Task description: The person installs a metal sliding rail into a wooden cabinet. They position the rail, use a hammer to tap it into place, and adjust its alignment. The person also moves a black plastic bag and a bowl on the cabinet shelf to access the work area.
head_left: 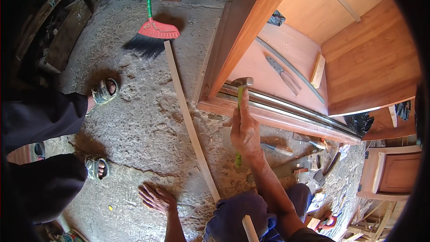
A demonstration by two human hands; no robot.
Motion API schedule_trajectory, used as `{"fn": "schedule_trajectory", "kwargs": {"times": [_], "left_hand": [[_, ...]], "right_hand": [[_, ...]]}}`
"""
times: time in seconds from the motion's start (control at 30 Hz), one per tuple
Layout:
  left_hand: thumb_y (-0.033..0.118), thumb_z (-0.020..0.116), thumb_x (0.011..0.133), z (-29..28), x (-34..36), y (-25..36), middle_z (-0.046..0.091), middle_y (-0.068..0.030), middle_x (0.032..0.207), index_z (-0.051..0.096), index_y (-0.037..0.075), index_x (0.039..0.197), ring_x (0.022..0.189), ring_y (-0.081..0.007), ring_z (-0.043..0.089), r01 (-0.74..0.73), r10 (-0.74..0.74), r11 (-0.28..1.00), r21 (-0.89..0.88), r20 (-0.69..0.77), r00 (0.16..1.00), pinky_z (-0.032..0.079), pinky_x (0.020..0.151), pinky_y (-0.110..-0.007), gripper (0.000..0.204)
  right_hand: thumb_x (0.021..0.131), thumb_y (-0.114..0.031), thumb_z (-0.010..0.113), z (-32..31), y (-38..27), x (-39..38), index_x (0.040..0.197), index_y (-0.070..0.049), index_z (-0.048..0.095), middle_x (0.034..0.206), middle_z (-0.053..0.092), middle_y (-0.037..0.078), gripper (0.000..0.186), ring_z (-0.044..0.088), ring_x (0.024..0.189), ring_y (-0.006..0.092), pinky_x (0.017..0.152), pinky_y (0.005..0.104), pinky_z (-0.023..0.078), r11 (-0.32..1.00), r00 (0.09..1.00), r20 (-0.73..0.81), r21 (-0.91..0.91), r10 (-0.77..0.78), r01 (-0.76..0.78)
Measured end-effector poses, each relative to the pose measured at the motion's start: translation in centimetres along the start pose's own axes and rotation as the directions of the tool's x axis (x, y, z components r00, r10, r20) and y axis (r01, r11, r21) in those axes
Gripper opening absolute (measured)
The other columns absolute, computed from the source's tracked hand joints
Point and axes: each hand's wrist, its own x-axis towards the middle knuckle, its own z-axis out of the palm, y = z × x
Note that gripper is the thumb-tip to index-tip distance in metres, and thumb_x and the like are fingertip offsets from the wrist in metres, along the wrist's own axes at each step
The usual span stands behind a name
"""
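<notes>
My right hand [246,132] grips a hammer [244,81] by its green handle, index finger stretched along it. The steel head is over the left end of two metal tracks [286,107] on the wooden cabinet's front edge; contact cannot be told. My left hand [156,199] lies on the rough concrete floor [134,143], fingers spread. A long wooden strip [183,103] runs between my hands toward a red-headed broom [156,29]. Inside the cabinet [354,58] lie pliers [282,74], a long thin strip [300,78] and a short wood block [318,69].
Another person's legs and sandalled feet [58,118] are at the left. Hand tools [313,170] are scattered below the cabinet. A wooden bench [45,18] stands at the upper left, a small panelled wooden piece [389,172] at the lower right.
</notes>
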Motion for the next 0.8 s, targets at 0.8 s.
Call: {"fn": "schedule_trajectory", "kwargs": {"times": [0.8], "left_hand": [[0.051,0.025,0.11,0.2,0.2,0.0,0.03,-0.0168,0.169,0.036,0.01,0.162,0.157,-0.0381,0.023,0.014,-0.014,1.0,0.012,-0.002,1.0,0.016,0.125,-0.059,0.068]], "right_hand": [[0.103,-0.004,0.055,0.0,0.4,0.6,0.163,0.002,0.023,0.079,0.068,0.028,0.068,0.07,0.067,0.0422,0.06,0.0501,0.053,0.998,0.998,0.019,-0.004,0.059,-0.059]]}}
